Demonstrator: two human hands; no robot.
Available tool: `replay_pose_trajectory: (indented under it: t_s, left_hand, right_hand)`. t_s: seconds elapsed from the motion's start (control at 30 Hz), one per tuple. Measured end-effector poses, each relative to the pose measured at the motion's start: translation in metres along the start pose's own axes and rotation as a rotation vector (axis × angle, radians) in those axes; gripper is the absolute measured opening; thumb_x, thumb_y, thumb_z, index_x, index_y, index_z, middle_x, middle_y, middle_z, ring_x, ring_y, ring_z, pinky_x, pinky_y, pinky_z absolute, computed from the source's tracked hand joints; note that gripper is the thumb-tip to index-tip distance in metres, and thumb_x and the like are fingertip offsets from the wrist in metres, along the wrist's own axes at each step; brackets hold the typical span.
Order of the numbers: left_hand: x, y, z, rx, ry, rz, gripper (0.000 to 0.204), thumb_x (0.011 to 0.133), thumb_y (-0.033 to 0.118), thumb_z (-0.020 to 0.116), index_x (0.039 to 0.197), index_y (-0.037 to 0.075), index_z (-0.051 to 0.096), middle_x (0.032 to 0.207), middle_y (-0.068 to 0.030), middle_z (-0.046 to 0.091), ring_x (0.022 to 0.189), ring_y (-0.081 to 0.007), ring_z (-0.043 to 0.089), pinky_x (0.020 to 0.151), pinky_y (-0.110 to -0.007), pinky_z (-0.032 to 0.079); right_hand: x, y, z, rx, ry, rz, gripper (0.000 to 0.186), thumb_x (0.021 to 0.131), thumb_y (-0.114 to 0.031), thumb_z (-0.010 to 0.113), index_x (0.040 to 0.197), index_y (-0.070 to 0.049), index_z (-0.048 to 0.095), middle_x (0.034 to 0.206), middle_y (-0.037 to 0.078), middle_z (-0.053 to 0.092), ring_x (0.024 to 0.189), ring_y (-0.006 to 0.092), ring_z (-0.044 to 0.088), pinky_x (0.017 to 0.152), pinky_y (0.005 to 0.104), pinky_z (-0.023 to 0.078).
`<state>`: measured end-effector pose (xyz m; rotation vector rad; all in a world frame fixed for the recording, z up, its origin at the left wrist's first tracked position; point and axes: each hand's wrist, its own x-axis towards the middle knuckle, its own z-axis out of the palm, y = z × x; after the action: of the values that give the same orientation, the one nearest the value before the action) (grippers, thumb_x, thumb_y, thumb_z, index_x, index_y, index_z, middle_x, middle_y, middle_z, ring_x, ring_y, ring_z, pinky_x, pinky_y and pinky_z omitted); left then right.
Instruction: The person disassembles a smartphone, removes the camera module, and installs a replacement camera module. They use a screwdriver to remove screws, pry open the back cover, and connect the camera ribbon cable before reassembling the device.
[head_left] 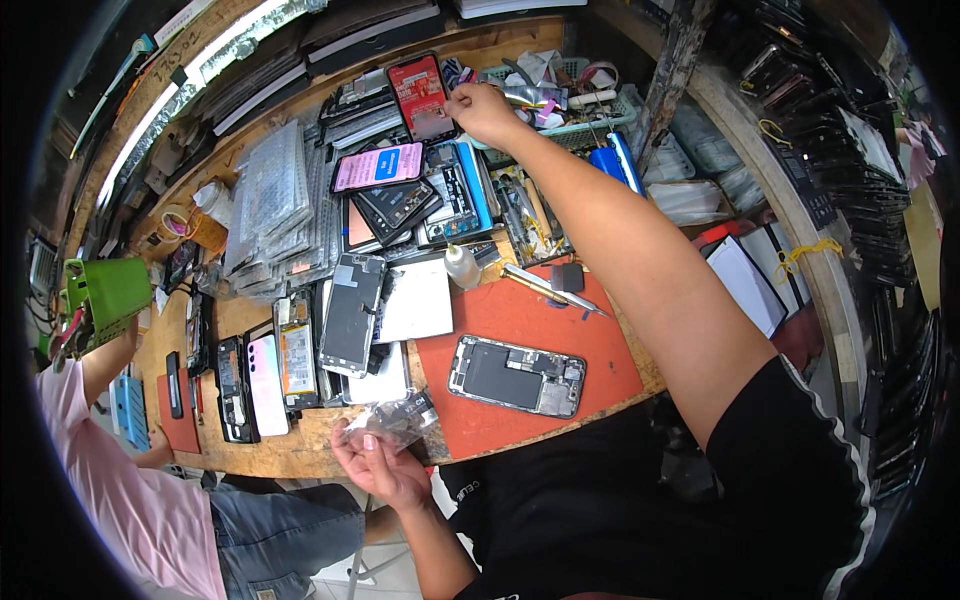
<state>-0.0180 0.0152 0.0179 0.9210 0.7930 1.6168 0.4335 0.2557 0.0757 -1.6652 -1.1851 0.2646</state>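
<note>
The left hand [385, 470] lay palm up just off the front edge of the counter [322, 455], fingers half curled and thumb bent in, its fingertips holding a crinkled clear plastic bag [397, 422]. The grip looked light, probably because the film was thin and weighed little; what the bag contained could not be made out.

Beside it, an opened phone [515, 376] lay flat on an orange-red mat [470, 425], a smooth sheet likely meant to shield the parts from the rough, worn wood. Its metal frame was a rounded rectangle around a matte black battery and a silvery block. Slim metal tools [550, 290] rested farther back on the mat, near a translucent, narrow-tipped bottle [462, 267], presumably kept within easy reach.

To the left, a dark screen panel [350, 315] overlapped a flat white pad [425, 300]. Beyond, a phone with a pink display [375, 168] topped a pile of parts, next to a stack of glossy bubble-wrap sleeves [270, 205], apparently cushioning.

Farthest, the right hand [485, 112] had its fingers bent at the right edge of a red-lit phone [420, 97]; whether they pinched or merely touched it, one could not tell. That phone was propped at a slant, seemingly so its glass faced the person.
</note>
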Motion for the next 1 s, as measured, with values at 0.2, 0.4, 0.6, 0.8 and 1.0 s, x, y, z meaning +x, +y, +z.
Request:
replay_pose_trajectory:
  t_s: [0.2, 0.4, 0.6, 0.8, 1.0]
  left_hand:
    - [0.002, -0.001, 0.003, -0.011, -0.021, 0.008, 0.045, 0.105, 0.005, 0.065, 0.147, 0.001, 0.048, 0.093, 0.0010, 0.053, 0.081, -0.0095, 0.052, 0.070, -0.022, 0.043]
    - [0.000, 0.001, 0.005, 0.004, 0.012, -0.020, 0.045, 0.105, 0.005, 0.065, 0.146, 0.001, 0.048, 0.093, 0.0008, 0.053, 0.080, -0.0099, 0.051, 0.070, -0.023, 0.043]
    - [0.003, 0.000, 0.001, -0.030, -0.005, -0.017, 0.044, 0.104, 0.004, 0.065, 0.145, 0.001, 0.049, 0.092, 0.0019, 0.052, 0.079, -0.0078, 0.049, 0.069, -0.022, 0.043]
    - [0.002, 0.003, 0.000, -0.021, -0.011, -0.049, 0.043, 0.105, 0.004, 0.064, 0.144, 0.001, 0.049, 0.092, 0.0028, 0.050, 0.078, -0.0057, 0.047, 0.069, -0.020, 0.043]
    - [0.001, 0.001, 0.002, -0.030, 0.005, -0.033, 0.042, 0.105, 0.004, 0.064, 0.145, 0.002, 0.049, 0.095, 0.0026, 0.052, 0.082, -0.0058, 0.051, 0.070, -0.021, 0.044]
  right_hand:
    - [0.000, -0.006, -0.002, 0.026, 0.013, 0.011, 0.035, 0.100, -0.035, 0.074, 0.103, -0.001, 0.079, 0.101, 0.022, 0.079, 0.095, 0.0383, 0.076, 0.087, 0.0455, 0.058]
    - [-0.001, -0.003, 0.000, -0.004, -0.001, 0.016, 0.030, 0.098, -0.033, 0.075, 0.105, -0.004, 0.080, 0.101, 0.020, 0.080, 0.096, 0.0360, 0.077, 0.088, 0.0445, 0.058]
    - [0.002, -0.003, -0.002, 0.036, 0.030, -0.028, 0.034, 0.101, -0.034, 0.072, 0.097, -0.001, 0.079, 0.097, 0.021, 0.079, 0.093, 0.0369, 0.076, 0.087, 0.0455, 0.057]
    - [0.003, 0.004, 0.003, -0.015, -0.012, -0.008, 0.023, 0.088, -0.021, 0.081, 0.100, -0.002, 0.078, 0.097, 0.014, 0.081, 0.090, 0.0257, 0.078, 0.082, 0.0379, 0.060]
    - [0.003, 0.001, 0.002, 0.029, 0.000, 0.034, 0.034, 0.099, -0.036, 0.076, 0.105, -0.003, 0.080, 0.104, 0.019, 0.080, 0.098, 0.0371, 0.077, 0.089, 0.0431, 0.058]
